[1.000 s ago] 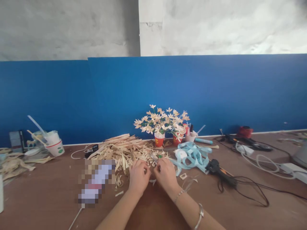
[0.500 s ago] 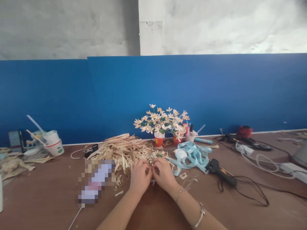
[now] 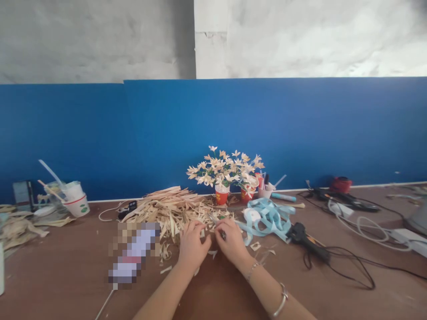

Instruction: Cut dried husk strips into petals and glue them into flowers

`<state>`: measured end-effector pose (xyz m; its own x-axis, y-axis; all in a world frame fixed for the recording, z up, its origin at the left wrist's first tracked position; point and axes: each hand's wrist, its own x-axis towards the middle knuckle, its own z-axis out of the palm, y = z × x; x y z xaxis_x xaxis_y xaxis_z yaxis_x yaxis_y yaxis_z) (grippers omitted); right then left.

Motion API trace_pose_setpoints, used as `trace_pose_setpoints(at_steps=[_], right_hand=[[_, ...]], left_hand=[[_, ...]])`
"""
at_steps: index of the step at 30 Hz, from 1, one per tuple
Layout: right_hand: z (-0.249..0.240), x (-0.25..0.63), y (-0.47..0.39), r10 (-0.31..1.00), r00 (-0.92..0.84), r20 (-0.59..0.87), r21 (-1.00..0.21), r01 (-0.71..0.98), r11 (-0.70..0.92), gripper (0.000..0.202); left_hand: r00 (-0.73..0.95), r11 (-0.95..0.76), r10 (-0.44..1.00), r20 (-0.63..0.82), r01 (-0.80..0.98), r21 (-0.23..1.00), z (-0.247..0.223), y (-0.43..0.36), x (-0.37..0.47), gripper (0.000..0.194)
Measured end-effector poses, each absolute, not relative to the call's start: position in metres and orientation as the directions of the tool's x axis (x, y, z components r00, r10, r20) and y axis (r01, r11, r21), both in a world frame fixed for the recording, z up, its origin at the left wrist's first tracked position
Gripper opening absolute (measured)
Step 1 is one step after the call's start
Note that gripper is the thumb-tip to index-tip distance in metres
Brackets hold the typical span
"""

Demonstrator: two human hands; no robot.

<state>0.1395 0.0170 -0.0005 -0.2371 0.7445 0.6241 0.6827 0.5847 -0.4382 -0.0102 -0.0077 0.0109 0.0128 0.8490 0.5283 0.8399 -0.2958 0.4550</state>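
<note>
Head cam — L hand (image 3: 193, 246), R hand (image 3: 231, 241) apart, fingers (image 3: 226, 224) bent

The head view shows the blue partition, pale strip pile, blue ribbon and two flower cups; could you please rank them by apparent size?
1. Blue partition
2. Pale strip pile
3. Blue ribbon
4. Left flower cup and right flower cup: too alike to rank

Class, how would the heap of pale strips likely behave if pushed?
The pale strips would probably slide apart rather than move as one, since they lie loose and crisscrossed. They look light, being thin. Longer ones may be fairly stiff, as several stick out straight, though some near the left hand curl.
</note>
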Motion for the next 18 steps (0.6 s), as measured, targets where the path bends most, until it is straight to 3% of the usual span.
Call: trace_pose_setpoints(at_steps=[10,18], right_hand=[[0.002,0.135,0.012,0.726,-0.353,0.59,-0.365,0.685,0.631,0.01],[0.001,0.129,0.009,0.766,-0.292,0.572,-0.363,0.748,0.556,0.014]], left_hand=[[0.151,-0.39,0.839,0.522,0.837,0.384,0.01,-0.01,-0.008,0.012],[0.134,-0.36,0.857,0.498,0.846,0.392,0.01,-0.01,-0.005,0.009]])
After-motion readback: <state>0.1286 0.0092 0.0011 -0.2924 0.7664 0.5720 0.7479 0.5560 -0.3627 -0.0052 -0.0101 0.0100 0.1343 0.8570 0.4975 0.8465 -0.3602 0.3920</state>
